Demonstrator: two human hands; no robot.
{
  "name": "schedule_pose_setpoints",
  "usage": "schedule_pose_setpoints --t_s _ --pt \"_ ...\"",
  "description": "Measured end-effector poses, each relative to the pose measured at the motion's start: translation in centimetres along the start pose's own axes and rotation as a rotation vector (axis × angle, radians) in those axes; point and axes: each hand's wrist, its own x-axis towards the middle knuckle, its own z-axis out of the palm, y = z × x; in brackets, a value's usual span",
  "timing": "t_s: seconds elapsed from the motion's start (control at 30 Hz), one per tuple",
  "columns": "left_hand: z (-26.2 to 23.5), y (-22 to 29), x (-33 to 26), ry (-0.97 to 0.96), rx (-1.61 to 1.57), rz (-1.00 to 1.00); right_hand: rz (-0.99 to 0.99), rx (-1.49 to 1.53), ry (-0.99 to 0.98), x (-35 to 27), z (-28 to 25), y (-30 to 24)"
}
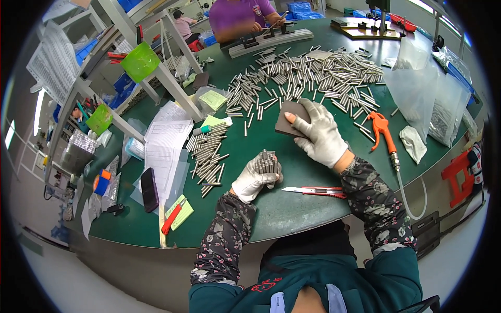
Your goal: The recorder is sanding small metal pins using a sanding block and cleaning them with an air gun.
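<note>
My left hand (249,181), in a white glove with bare fingertips, is closed round a bundle of short metal rods (266,163) standing on end above the table's near part. Farther right, my gloved right hand (321,134) grips a flat brown-grey sanding sponge (285,123), thumb on its face; some of its fingers are hidden. The sponge is apart from the bundle. Beyond it spreads a large heap of loose metal rods (313,73). A smaller group of rods (210,159) lies left of my left hand. A red utility knife (315,191) rests between my forearms.
An orange air gun (382,130) with a hose lies at the right, near a white cloth (413,143) and clear plastic bags (417,99). Papers (166,141), a phone (149,190) and a red-handled tool (172,219) lie left. Across the table a person in purple (237,21) works.
</note>
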Motion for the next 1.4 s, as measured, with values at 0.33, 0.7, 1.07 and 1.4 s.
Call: schedule_pose_setpoints --t_s 0.33,0.7,1.07,1.4 --pt "0.7 0.7 0.0 0.095 0.151 -0.099 -0.359 0.195 -0.02 -0.5 0.6 1.0" --pt "0.7 0.6 -0.2 0.03 0.046 -0.001 -0.163 0.065 -0.019 -1.9 1.9 1.7" --pt "0.8 0.2 -0.2 0.102 0.089 -0.004 -0.013 -0.006 -0.318 -3.8 3.0 3.3" --pt "1.2 0.3 -0.4 0.271 0.222 -0.011 -0.335 0.285 0.018 -2.4 1.1 -0.4"
